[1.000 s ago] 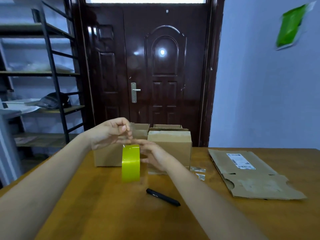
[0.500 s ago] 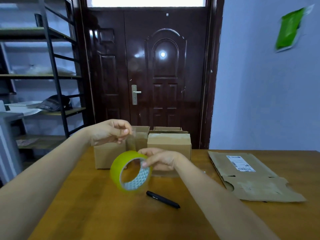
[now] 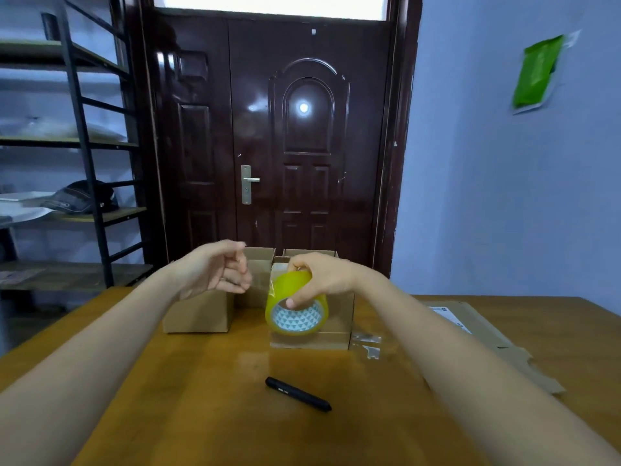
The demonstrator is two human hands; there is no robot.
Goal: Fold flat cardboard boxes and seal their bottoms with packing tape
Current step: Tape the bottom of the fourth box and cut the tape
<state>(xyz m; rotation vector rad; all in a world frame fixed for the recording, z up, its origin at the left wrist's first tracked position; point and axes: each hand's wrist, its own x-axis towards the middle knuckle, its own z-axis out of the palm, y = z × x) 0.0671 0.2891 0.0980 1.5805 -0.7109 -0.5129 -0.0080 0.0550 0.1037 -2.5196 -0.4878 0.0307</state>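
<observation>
My right hand (image 3: pixel 322 277) grips a yellow roll of packing tape (image 3: pixel 295 314), with the thumb hooked inside its core, and holds it above the table in front of a folded cardboard box (image 3: pixel 339 331). My left hand (image 3: pixel 215 270) is just left of the roll with curled fingers that pinch the free end of a clear tape strip (image 3: pixel 260 284) stretched from the roll. A second folded box (image 3: pixel 198 314) stands under my left hand. A flat, unfolded cardboard box (image 3: pixel 490 338) lies at the right of the wooden table (image 3: pixel 201 415).
A black pen (image 3: pixel 297 394) lies on the table near me. Bits of clear tape (image 3: pixel 366 343) lie beside the right box. More open boxes (image 3: pixel 260 260) stand behind. A dark door is beyond the table and metal shelves (image 3: pixel 84 146) stand at the left.
My right hand has turned the roll and carried it up and to the right, in front of the right box. My left hand stayed near the left box, and the tape strip lengthened.
</observation>
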